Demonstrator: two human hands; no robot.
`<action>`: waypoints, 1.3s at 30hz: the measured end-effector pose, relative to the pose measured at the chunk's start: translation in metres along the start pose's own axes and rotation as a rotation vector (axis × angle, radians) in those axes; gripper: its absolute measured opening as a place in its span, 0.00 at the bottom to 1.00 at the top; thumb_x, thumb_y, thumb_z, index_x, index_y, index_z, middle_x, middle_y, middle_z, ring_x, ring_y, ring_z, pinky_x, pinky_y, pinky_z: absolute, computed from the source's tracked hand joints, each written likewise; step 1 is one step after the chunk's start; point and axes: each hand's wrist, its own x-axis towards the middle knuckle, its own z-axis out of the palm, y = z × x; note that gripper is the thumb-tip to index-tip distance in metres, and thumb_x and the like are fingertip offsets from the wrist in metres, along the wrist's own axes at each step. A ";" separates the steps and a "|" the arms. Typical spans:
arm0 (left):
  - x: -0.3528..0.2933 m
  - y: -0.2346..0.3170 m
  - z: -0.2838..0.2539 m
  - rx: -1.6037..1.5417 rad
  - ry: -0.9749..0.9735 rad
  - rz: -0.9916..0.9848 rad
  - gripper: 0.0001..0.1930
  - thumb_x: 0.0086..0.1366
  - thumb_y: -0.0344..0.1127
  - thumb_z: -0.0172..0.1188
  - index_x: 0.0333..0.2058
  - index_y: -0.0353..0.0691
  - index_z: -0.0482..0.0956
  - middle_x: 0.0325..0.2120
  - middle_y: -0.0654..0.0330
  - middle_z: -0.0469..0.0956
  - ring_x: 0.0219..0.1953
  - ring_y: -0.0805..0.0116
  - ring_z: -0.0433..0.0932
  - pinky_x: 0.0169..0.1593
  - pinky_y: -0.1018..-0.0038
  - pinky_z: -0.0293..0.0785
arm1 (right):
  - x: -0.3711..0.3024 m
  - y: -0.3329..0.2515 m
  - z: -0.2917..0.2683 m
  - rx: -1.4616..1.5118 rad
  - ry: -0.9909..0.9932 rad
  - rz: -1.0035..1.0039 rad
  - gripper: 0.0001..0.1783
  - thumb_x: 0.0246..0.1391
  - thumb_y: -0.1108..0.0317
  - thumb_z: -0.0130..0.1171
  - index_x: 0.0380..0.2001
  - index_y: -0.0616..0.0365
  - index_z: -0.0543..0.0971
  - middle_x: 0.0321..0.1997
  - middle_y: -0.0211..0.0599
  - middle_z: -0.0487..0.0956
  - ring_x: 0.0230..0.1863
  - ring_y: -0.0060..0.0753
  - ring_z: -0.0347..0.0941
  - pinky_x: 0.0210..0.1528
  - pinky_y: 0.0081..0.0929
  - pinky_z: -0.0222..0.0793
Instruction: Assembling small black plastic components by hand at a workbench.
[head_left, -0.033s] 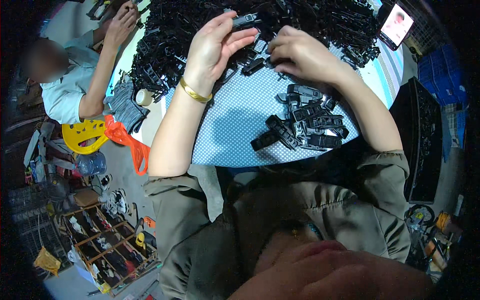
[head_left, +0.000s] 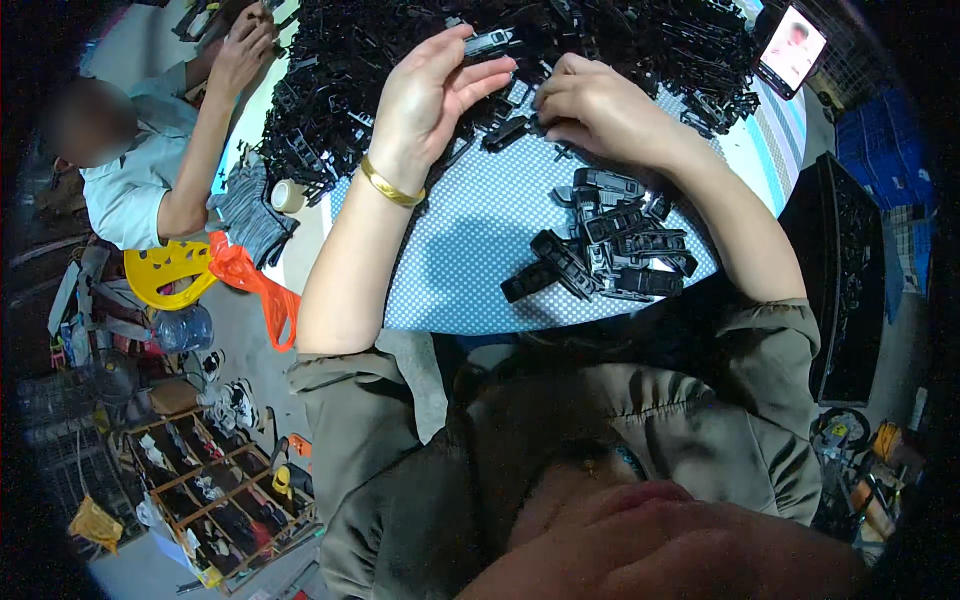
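Observation:
My left hand (head_left: 432,90), with a gold bangle at the wrist, holds a small black oblong plastic part (head_left: 490,42) between thumb and fingers. Its upper side shines in the light. To the right, my right hand (head_left: 600,105) has its fingers curled and pressed together at the near edge of a large heap of black plastic parts (head_left: 350,70); whatever it grips is hidden. One loose black part (head_left: 507,133) lies on the dotted cloth (head_left: 450,260) between the hands. Nearer me, below my right hand, sits a small pile of larger black pieces (head_left: 610,240).
A lit phone (head_left: 793,48) stands at the table's far right. On the left are a tape roll (head_left: 287,195), a grey cloth (head_left: 250,205) and a red plastic bag (head_left: 262,290). Another person (head_left: 150,190) sits at the far left. A black crate (head_left: 850,290) stands right of the table.
The fingers of my right hand have shifted very slightly. My left hand still holds the black part in the same place.

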 end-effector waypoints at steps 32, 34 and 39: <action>-0.018 -0.023 0.024 0.325 -0.160 -0.042 0.21 0.63 0.30 0.40 0.54 0.29 0.55 0.43 0.49 0.67 0.41 0.68 0.72 0.47 0.77 0.72 | 0.004 0.001 -0.002 0.270 0.384 0.368 0.10 0.48 0.64 0.58 0.27 0.61 0.74 0.22 0.34 0.77 0.23 0.21 0.74 0.24 0.17 0.69; -0.016 -0.024 0.026 0.407 -0.194 -0.004 0.21 0.63 0.29 0.41 0.54 0.28 0.55 0.42 0.48 0.68 0.40 0.70 0.73 0.45 0.79 0.72 | 0.002 -0.001 -0.004 0.196 0.403 0.357 0.11 0.47 0.64 0.59 0.27 0.61 0.74 0.21 0.35 0.77 0.22 0.23 0.74 0.24 0.17 0.70; -0.018 -0.025 0.029 0.367 -0.209 0.024 0.22 0.62 0.27 0.43 0.54 0.27 0.54 0.38 0.52 0.71 0.37 0.73 0.74 0.44 0.81 0.72 | 0.003 -0.013 -0.007 0.050 0.485 0.366 0.12 0.42 0.63 0.62 0.25 0.60 0.75 0.24 0.35 0.75 0.26 0.27 0.73 0.28 0.20 0.68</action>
